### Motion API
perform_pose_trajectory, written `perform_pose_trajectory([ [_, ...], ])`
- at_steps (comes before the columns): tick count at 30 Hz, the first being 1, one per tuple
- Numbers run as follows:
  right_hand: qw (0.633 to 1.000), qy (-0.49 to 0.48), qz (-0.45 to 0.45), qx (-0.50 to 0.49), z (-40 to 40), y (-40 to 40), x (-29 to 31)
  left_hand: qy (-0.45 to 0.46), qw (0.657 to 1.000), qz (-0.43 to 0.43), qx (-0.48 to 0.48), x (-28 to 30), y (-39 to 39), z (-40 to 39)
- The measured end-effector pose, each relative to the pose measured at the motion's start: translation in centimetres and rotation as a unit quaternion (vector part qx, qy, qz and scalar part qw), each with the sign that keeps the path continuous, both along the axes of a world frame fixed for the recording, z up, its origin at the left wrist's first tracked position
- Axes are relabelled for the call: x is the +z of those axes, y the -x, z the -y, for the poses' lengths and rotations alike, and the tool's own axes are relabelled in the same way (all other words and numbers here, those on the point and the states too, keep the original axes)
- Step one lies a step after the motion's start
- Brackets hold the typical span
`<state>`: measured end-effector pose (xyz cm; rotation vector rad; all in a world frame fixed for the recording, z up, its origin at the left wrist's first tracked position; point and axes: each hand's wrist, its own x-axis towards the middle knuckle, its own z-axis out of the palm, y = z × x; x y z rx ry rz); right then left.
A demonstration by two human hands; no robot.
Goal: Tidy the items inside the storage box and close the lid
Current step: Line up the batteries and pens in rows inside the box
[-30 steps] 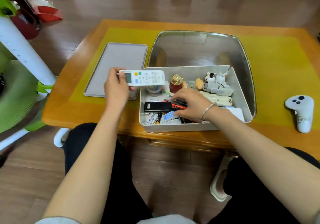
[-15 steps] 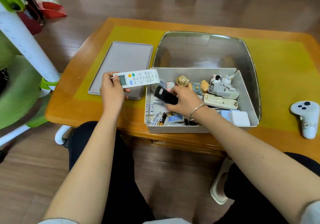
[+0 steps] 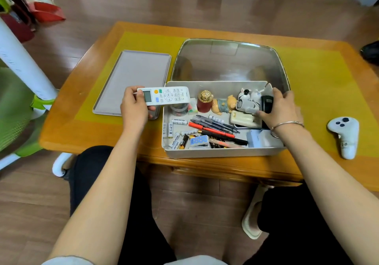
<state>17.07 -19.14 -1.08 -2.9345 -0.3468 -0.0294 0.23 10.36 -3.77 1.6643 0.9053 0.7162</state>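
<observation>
The open white storage box (image 3: 221, 153) sits at the table's near edge. Its grey lid (image 3: 133, 76) lies flat to the left. My left hand (image 3: 134, 107) grips a white air-conditioner remote (image 3: 166, 96) over the box's left rim. At the box's right end my right hand (image 3: 281, 110) holds a black device (image 3: 267, 103) upright, beside small animal figurines (image 3: 247, 99). Inside lie pens (image 3: 213, 125), batteries (image 3: 176, 139), a red jar with a gold top (image 3: 204, 101), a cream remote (image 3: 242, 119) and a white block (image 3: 260, 138).
A clear curved cover (image 3: 229, 59) stands behind the box on the yellow mat (image 3: 315, 84). A white game controller (image 3: 344, 135) lies at the table's right. A green and white chair (image 3: 18, 100) stands at the left. My knees are under the table's edge.
My right hand picked the black device from the box's left part and carried it to the right end. My left hand kept holding the white remote in about the same place.
</observation>
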Motion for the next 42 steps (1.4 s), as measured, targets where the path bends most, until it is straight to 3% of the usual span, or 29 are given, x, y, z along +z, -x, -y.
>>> perform_pose_trajectory([
  [3,0.999,-0.009,0.039,0.018,-1.0,0.5,0.0,0.002,1.000,0.001,-0.004,0.1,0.1,-0.1],
  [5,0.992,-0.043,0.066,0.096,-2.1,1.1,0.1,0.002,1.000,0.000,-0.006,0.1,0.2,-0.2],
  [7,0.970,-0.083,0.014,0.226,-3.7,2.3,0.1,0.002,1.000,-0.001,-0.007,0.1,0.3,-0.2],
  [10,0.915,-0.016,-0.134,0.379,-6.2,4.8,-0.3,0.004,1.000,0.003,-0.007,0.1,0.3,0.0],
  [14,0.888,0.102,-0.181,0.411,-9.0,6.2,-1.7,0.011,1.000,0.004,-0.014,0.2,0.4,0.2],
  [17,0.892,0.090,-0.162,0.412,-9.6,6.2,-1.9,0.012,1.000,0.005,-0.023,0.4,0.5,0.3],
  [21,0.910,-0.054,-0.161,0.379,-8.3,5.7,-0.9,0.017,1.000,0.014,-0.019,0.5,0.6,0.3],
  [26,0.948,-0.234,-0.065,0.205,-5.1,2.5,0.4,0.021,0.999,0.018,-0.025,0.5,0.3,0.9],
  [29,0.967,-0.230,0.024,0.111,-2.6,-0.6,0.5,0.026,0.999,0.020,-0.039,0.6,0.1,1.4],
  [32,0.976,-0.200,0.051,0.068,-1.1,-3.0,0.2,0.026,0.998,0.019,-0.052,0.9,0.0,1.9],
  [39,0.984,-0.141,0.084,0.077,-1.3,-3.7,0.3,0.022,0.996,0.015,-0.081,1.6,-0.2,2.9],
  [42,0.977,-0.161,0.106,0.092,-1.8,-2.2,1.0,0.015,0.995,0.012,-0.093,2.0,-0.5,3.4],
])
